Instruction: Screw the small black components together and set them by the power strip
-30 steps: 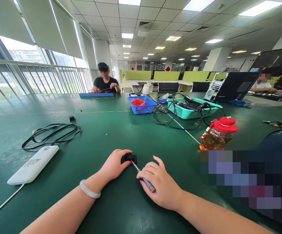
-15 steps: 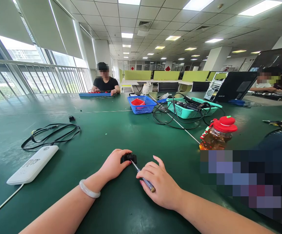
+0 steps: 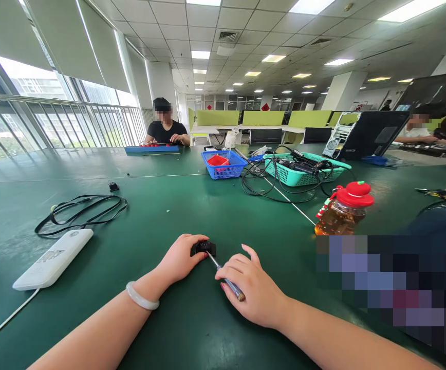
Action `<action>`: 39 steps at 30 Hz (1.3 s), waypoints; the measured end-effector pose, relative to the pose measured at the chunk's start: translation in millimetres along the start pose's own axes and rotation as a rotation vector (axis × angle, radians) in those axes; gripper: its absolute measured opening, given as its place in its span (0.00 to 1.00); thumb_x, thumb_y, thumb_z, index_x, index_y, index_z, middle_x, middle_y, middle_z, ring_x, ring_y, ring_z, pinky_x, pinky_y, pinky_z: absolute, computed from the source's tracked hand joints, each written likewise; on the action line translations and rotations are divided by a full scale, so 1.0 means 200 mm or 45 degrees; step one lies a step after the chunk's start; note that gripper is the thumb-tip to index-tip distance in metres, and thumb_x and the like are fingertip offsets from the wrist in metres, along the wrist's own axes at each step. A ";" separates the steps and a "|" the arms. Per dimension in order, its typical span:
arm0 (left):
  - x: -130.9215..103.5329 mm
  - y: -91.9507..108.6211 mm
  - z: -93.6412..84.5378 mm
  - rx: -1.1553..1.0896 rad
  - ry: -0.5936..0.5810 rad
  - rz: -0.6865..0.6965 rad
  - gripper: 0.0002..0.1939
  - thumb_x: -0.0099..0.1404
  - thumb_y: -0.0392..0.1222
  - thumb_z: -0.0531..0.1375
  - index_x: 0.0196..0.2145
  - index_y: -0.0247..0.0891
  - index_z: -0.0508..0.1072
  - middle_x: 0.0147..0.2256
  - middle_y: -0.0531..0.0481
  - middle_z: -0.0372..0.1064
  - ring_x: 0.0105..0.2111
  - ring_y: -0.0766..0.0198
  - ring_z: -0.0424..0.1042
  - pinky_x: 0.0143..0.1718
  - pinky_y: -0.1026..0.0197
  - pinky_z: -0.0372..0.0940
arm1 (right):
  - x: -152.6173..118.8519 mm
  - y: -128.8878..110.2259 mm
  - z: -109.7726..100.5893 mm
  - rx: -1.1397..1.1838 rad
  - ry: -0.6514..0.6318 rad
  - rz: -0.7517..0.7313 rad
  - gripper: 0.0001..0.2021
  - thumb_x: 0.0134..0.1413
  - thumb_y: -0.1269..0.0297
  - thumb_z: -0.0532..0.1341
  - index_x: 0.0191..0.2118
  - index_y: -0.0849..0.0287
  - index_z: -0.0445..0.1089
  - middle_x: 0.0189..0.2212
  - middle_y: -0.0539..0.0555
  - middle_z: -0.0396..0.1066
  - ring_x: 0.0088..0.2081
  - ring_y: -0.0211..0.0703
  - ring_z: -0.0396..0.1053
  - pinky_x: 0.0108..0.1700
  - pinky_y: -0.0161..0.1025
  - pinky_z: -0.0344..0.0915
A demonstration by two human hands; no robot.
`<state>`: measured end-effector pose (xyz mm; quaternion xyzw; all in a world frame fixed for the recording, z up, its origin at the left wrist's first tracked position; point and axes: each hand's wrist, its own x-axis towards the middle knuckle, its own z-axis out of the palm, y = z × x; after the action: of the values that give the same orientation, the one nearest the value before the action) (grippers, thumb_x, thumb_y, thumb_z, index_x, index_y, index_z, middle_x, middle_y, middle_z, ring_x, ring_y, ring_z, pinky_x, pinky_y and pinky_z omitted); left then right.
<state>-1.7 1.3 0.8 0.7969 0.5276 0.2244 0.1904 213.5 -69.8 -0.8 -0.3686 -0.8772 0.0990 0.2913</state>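
Pinched between the thumb and fingers of my left hand (image 3: 182, 258) is a small black plastic part (image 3: 210, 248), resting on the green table (image 3: 177, 318). My right hand (image 3: 252, 288) is closed around the handle of a screwdriver (image 3: 234, 289); its little finger sticks up. The metal shaft slants up and left, and its tip meets the near side of the black part. Exactly what the tip touches is too small to make out.
On the left lie a white power bank (image 3: 55, 259) and a looped black cable (image 3: 80, 216). Farther back stand a blue basket (image 3: 223, 172) and a teal basket (image 3: 300, 178) with cables. A red-lidded bottle (image 3: 342, 213) stands right. A person (image 3: 167, 128) sits across the table.
Both my hands, the black part and the screwdriver hold nearly the same position. The view has shifted very slightly. Across the table, the seated person's hand has lifted a little.
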 end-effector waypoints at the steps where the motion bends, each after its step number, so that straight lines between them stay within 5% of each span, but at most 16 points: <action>1: 0.00 0.00 0.00 0.002 0.001 -0.001 0.20 0.59 0.42 0.60 0.50 0.44 0.73 0.48 0.47 0.73 0.51 0.53 0.68 0.55 0.51 0.62 | 0.00 0.00 0.00 0.001 -0.001 0.000 0.08 0.56 0.71 0.57 0.41 0.52 0.67 0.34 0.47 0.73 0.40 0.40 0.67 0.63 0.60 0.39; 8: 0.00 0.01 0.00 -0.002 0.004 -0.047 0.28 0.58 0.42 0.61 0.57 0.43 0.67 0.46 0.46 0.74 0.50 0.54 0.69 0.54 0.52 0.63 | 0.00 0.00 0.00 -0.007 0.001 0.006 0.08 0.57 0.70 0.56 0.40 0.53 0.67 0.34 0.48 0.73 0.41 0.41 0.67 0.63 0.60 0.39; 15: 0.01 -0.01 0.00 0.000 0.010 -0.033 0.21 0.58 0.42 0.61 0.51 0.43 0.72 0.49 0.47 0.73 0.51 0.53 0.68 0.55 0.53 0.61 | 0.01 0.00 0.00 -0.016 0.007 0.020 0.07 0.57 0.70 0.56 0.40 0.52 0.68 0.34 0.48 0.72 0.41 0.40 0.67 0.63 0.60 0.39; 39: 0.00 0.00 0.00 -0.026 0.021 -0.045 0.20 0.58 0.42 0.61 0.50 0.44 0.73 0.47 0.48 0.73 0.50 0.55 0.68 0.55 0.54 0.62 | 0.00 -0.01 -0.01 -0.030 -0.025 0.017 0.08 0.57 0.71 0.56 0.41 0.52 0.68 0.34 0.47 0.72 0.41 0.40 0.67 0.64 0.60 0.40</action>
<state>-1.4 1.7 0.2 0.7836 0.5408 0.2328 0.1982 212.8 -70.9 2.2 -0.3768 -0.8786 0.0943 0.2778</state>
